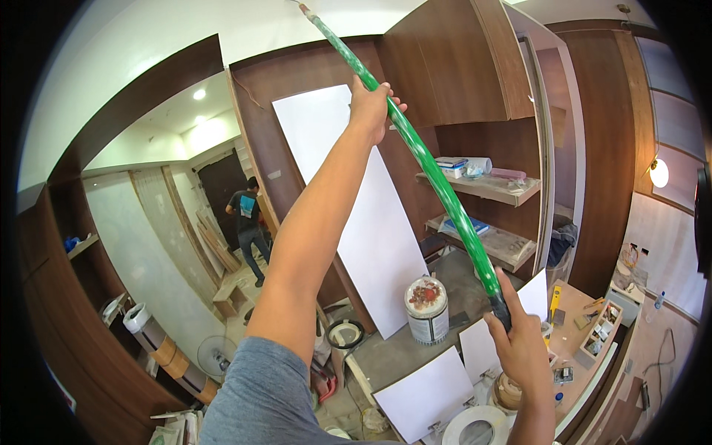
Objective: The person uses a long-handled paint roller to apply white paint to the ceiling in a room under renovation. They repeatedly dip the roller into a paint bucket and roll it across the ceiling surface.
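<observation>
Left fingers: wrapped round the pole; left hand (373, 110) at its upper part, thumb up along the shaft.
Right fingers: curled about the dark lower end (498, 310); right hand (523, 345) well apart from the left. Far side of this grip hidden.
Green pole (439, 178): held in both hands, between them and beyond the left; no other support visible.
Long axis: slanting in view from the upper left, against the white upper wall (259, 30), to the right palm at lower right.
Nearer hand: left to the brownish tip (305, 10); right to the butt. Contact of tip with wall cannot be told.
Behind the shaft: tall white panel (371, 222), leaning; its lower corner at the grey counter (382, 360).
On the counter: open can (430, 328), upright, just beside the panel's lower right edge, apart from the pole.
Counter's near edge: white hinged panel (426, 393), lying left of a white ring (454, 429).
Right of the right hand: wooden tabletop (572, 319), yellow level (555, 300) near its far left corner.
</observation>
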The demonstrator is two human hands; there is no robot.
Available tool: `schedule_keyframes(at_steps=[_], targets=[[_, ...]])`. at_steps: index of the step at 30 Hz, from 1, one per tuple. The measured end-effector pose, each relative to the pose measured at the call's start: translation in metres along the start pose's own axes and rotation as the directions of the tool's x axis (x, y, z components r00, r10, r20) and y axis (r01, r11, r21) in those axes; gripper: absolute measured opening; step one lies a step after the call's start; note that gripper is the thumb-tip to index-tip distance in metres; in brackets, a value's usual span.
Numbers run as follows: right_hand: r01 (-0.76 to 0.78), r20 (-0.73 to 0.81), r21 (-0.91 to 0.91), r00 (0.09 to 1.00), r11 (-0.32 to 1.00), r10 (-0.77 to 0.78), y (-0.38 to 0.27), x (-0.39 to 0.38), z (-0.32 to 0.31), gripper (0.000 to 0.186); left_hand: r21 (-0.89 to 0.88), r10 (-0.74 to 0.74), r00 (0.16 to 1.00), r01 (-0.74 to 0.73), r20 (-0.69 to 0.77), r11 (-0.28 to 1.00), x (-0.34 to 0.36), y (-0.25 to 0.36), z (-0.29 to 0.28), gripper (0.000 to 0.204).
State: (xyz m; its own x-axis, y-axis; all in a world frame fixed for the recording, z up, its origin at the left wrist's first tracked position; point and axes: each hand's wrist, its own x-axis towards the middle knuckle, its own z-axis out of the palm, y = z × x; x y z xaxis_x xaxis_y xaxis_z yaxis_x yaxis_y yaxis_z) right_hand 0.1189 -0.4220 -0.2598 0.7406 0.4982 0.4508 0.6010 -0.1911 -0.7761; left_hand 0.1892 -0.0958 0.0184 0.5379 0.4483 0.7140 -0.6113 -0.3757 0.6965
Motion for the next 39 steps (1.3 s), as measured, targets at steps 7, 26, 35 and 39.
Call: schedule_keyframes(at_steps=[7, 26, 35, 39], targets=[[-0.076, 0.091, 0.015, 0.993, 0.997, 0.075, -0.008, -0.010, 0.008, 0.072, 0.103, -0.059, 0.987, 0.044, 0.147, 0.994, -0.012, -0.002, -0.021, 0.070], [-0.279, 0.127, -0.175, 0.945, 0.944, 0.303, 0.123, -0.182, 0.005, 0.056, 0.102, -0.179, 0.976, 0.167, 0.121, 0.981, -0.061, -0.032, -0.049, 0.056], [-0.112, 0.103, -0.151, 0.986, 0.982, 0.128, 0.110, -0.158, 0.016, 0.061, 0.104, -0.136, 0.990, 0.133, 0.025, 0.986, -0.042, -0.023, -0.073, 0.048], [-0.015, 0.086, -0.097, 0.996, 0.995, 0.023, 0.076, -0.116, 0.015, 0.064, 0.072, -0.086, 0.994, 0.081, 0.067, 0.994, -0.037, -0.007, -0.058, 0.052]])
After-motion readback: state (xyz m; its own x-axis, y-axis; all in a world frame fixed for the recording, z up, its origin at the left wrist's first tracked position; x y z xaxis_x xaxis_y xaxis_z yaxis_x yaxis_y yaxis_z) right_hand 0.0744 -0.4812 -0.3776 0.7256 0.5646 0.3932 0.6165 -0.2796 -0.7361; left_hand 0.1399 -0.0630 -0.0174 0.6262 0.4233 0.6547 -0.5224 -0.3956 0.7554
